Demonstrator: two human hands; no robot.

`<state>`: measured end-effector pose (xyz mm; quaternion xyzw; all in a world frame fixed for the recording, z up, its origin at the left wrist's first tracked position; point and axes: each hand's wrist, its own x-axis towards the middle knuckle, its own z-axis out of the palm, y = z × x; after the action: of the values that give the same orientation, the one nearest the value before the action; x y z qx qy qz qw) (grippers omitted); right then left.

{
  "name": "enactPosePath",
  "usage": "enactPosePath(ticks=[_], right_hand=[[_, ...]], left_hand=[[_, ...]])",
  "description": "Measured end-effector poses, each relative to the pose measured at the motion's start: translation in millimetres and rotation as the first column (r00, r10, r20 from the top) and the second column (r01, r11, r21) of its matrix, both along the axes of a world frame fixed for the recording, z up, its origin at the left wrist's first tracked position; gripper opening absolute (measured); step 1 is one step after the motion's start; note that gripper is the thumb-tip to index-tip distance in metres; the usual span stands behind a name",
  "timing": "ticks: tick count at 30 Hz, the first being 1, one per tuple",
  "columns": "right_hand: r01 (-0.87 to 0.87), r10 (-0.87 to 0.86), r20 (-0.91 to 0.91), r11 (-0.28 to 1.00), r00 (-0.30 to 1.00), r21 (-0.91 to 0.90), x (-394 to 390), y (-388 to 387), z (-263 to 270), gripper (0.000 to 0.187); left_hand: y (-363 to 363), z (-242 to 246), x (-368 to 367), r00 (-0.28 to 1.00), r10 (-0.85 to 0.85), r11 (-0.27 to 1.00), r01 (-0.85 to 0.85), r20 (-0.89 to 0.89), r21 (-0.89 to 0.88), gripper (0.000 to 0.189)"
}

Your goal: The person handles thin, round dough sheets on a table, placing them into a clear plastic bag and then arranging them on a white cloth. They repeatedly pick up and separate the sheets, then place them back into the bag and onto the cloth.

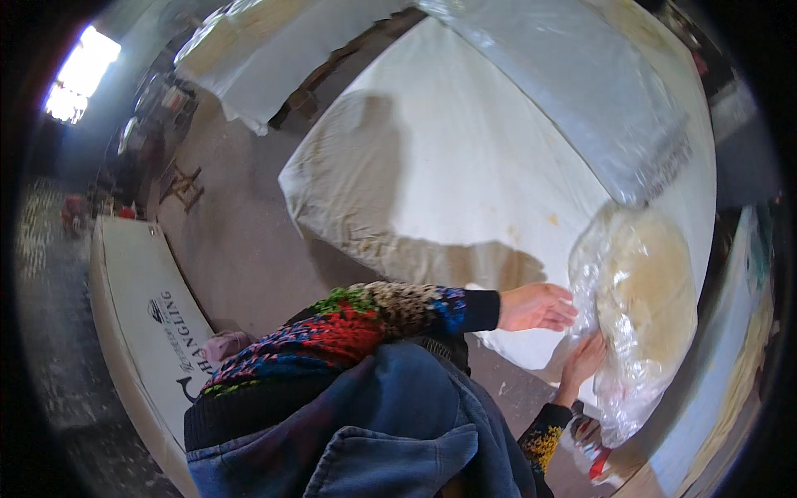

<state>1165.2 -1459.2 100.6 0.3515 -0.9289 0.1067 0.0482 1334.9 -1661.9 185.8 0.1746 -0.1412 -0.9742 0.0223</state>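
A large surface covered in white cloth (pixel 473 143) lies before me. On its right side sits a clear plastic bag (pixel 647 280) with a pale yellowish, soft-looking mass in it. My left hand (pixel 540 307) reaches to the left edge of this bag, its fingers slightly apart and pointing at the plastic. Just below it, my right hand (pixel 583 361) lies against the bag's lower left edge; whether its fingers pinch the plastic cannot be told. Above the bag, a long plastic-wrapped pale slab (pixel 573 87) rests on the cloth.
Another plastic-wrapped block (pixel 268 68) stands at the upper left. A small wooden stool (pixel 183 187) is on the floor. A long white box or board with printed writing (pixel 137 299) lies at the left. Along the right edge runs a light blue sheet-like surface (pixel 703 386).
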Motion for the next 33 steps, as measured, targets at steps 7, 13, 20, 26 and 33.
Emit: enactPosePath(ticks=[7,13,20,26,33], right_hand=[[-0.228,0.159,-0.28,0.945,0.947,-0.234,144,-96,39,0.028],[-0.669,0.708,-0.154,0.541,0.69,-0.509,363,-273,84,0.027],[-0.785,0.899,-0.09,0.322,0.429,-0.529,503,-400,120,0.032],[-0.723,0.877,-0.049,0.361,0.478,-0.589,535,-474,90,0.032],[-0.562,0.793,-0.033,0.402,0.609,-0.723,550,-609,69,0.03]], left_hand=[[-68,0,260,0.968,0.241,0.962,-0.229,0.066,-0.149,0.027],[-98,24,430,0.945,0.294,0.935,-0.252,0.146,-0.25,0.019],[-155,28,538,0.903,0.416,0.877,-0.366,0.11,-0.312,0.019],[-242,8,585,0.909,0.37,0.896,-0.295,0.193,-0.333,0.017],[-384,12,644,0.74,0.481,0.863,-0.302,0.471,-0.406,0.014]])
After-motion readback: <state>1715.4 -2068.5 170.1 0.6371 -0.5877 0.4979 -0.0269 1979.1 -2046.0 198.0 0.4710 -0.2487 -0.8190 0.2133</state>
